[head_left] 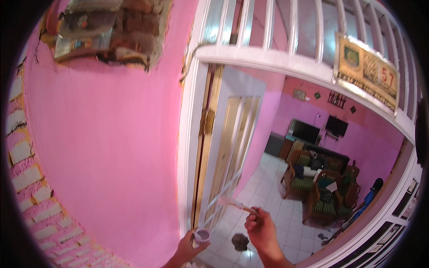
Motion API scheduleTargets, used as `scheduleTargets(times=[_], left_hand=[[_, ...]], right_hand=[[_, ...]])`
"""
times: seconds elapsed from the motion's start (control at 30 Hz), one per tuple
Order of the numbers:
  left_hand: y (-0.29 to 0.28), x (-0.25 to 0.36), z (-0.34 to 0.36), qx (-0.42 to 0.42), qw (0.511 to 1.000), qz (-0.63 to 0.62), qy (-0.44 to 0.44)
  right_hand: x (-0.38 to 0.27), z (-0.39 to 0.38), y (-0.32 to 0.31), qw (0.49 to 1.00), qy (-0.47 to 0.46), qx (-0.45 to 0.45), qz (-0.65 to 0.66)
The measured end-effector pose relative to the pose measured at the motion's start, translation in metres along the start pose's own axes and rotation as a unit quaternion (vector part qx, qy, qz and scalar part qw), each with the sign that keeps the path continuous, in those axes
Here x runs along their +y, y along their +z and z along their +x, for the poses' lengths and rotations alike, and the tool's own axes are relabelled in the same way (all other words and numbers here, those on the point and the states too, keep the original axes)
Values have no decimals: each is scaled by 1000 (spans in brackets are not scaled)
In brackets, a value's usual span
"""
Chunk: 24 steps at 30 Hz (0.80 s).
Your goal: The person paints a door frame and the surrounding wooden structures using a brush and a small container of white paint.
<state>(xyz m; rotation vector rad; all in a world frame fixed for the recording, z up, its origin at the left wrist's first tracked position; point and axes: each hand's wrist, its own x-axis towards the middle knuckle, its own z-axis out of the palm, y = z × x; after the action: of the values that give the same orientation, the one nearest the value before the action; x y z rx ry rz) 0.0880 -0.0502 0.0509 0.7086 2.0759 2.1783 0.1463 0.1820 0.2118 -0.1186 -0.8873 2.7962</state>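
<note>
My left hand (190, 248) is closed round a small round cup (202, 236) with greyish paint-like contents, low in the view beside the foot of the white door frame (187, 178). In my right hand (263, 231) is the wooden handle of a paintbrush (241, 206), gripped between thumb and fingers. Its pale bristles point left toward the open door (239, 116), but I cannot tell whether they touch it. The door has a pale grey border, and its panels and hinge-side edge show bare wood tones.
A pink wall (107, 156) with exposed brick stands at left. White bars (292, 27) and a yellowish plate (368, 69) are overhead. Inside are wooden armchairs (324, 207), a television (304, 131), a dark patch (240, 241) on the tiled floor, and a person in blue (368, 198) at right.
</note>
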Motion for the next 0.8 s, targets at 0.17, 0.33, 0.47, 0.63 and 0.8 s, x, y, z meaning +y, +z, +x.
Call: scheduleTargets(times=[0.17,0.33,0.47,0.63,0.8], left_hand=[[-27,-1,4,9,999,32,0],[-75,-15,-3,13,999,35,-7],[-97,-42,6,17,995,88,-44],[-112,-48,15,7,998,55,-16],[-134,-97,17,90,988,126,0]], right_hand=[[-74,19,117,954,-261,-99,-114],[-129,35,263,785,-551,-181,-218],[-181,46,345,695,-648,-179,-253],[-227,82,435,583,-731,-163,-314],[-234,122,506,479,-781,-102,-388]])
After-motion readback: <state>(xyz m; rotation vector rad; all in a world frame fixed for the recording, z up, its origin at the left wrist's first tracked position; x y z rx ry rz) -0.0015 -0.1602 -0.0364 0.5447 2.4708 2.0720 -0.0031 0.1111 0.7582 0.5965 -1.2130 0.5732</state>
